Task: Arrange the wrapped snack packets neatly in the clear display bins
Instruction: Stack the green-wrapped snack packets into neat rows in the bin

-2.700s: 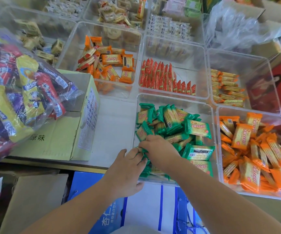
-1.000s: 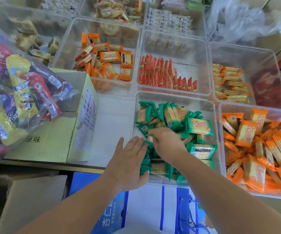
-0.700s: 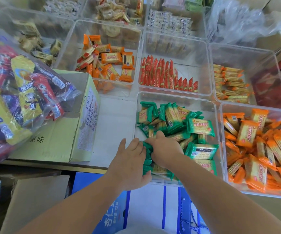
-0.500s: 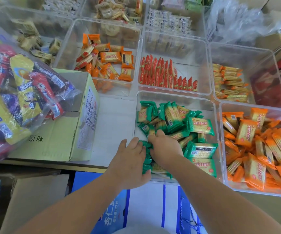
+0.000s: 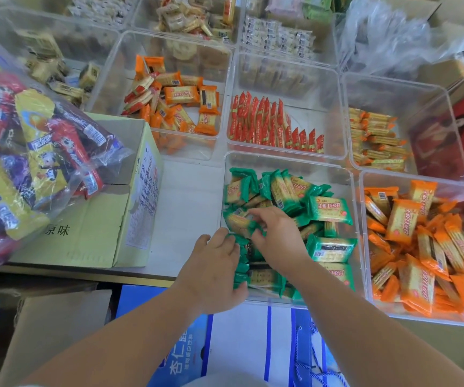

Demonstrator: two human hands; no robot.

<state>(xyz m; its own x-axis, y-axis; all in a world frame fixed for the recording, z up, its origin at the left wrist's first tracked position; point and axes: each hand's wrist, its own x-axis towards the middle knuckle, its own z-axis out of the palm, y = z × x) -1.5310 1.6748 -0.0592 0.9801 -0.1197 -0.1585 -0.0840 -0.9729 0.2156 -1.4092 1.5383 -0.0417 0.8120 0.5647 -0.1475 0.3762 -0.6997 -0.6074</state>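
Note:
A clear bin (image 5: 289,160) in front of me holds green wrapped cracker packets (image 5: 328,209), most in a loose heap. Along its near left wall several green packets stand on edge in a row (image 5: 264,277). My left hand (image 5: 214,269) presses flat against the left end of that row from outside, fingers curled over the bin's wall. My right hand (image 5: 278,236) reaches into the bin and pinches a green packet (image 5: 239,220) at the far end of the row. To the right, another clear bin (image 5: 420,178) is piled with orange packets (image 5: 426,247).
Further clear bins behind hold orange packets (image 5: 180,104), a tidy row of red packets (image 5: 272,124) and stacked yellow-orange packets (image 5: 376,138). A cardboard box (image 5: 91,224) with a large plastic bag of mixed snacks (image 5: 29,152) sits at left. Blue cartons (image 5: 186,356) lie below the shelf edge.
My right hand has moved forward from the row to the loose packets at the bin's left and closed its fingers on one. My left hand stays against the row.

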